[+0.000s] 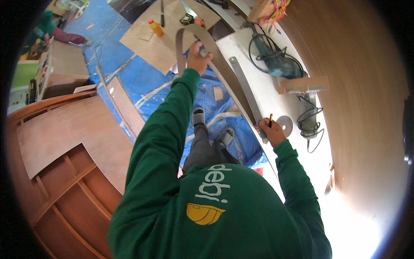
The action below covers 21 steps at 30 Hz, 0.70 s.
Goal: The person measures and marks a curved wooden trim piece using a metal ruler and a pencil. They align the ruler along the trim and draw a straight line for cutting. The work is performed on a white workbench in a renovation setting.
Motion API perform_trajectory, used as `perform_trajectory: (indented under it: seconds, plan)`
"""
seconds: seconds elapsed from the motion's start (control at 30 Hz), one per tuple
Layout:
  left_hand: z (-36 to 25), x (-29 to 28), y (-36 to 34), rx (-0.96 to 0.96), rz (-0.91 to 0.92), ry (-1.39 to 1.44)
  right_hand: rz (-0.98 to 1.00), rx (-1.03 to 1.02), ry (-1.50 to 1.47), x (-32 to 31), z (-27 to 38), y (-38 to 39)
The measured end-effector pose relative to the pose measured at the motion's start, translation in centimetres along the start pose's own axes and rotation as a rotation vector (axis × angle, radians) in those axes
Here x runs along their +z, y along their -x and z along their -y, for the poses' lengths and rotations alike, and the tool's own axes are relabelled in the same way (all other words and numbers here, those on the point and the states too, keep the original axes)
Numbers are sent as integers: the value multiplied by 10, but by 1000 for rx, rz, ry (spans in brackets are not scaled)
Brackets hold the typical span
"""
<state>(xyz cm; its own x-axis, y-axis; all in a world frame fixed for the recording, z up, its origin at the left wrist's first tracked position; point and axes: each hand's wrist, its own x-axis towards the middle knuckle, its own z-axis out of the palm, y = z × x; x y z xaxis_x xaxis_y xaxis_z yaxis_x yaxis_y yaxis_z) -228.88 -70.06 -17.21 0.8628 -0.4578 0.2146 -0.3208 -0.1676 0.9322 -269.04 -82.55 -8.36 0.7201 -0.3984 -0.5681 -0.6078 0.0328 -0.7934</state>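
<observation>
My left hand (198, 58) is closed on a looped grey-brown band (217, 62), with a small grey object at the fingers that I cannot make out. The band runs down along the edge of a white work surface (271, 47). My right hand (272, 131) is closed on a slim black-and-yellow pencil or marker (271, 120) with a red tip, at the lower end of a flat metal strip (241, 82) lying on that surface. A grey disc (286, 126) lies just right of this hand.
Two corded power tools (278, 62) (308, 121) lie on the right. A plywood sheet (142, 43) holds an orange bottle (156, 29). Blue sheeting (105, 30) covers the floor around my feet. Framed wooden panels (60, 129) fill the left. Another person (69, 36) is at upper left.
</observation>
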Motion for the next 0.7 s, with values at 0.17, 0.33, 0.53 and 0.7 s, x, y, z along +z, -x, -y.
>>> perform_trajectory:
  seconds: [0.17, 0.33, 0.53, 0.7]
  plan:
    - [13, -1, 11, -285, 39, 414, 44, 31, 185, -6, 17, 1]
    - [8, -9, 9, -254, 107, 383, 113, 97, 181, -12, 23, -10]
    - [6, -8, 10, -268, 135, 288, 6, 39, 455, -14, 26, -13]
    - [12, 6, 19, -248, -7, 260, -64, 23, 340, -5, 20, -9]
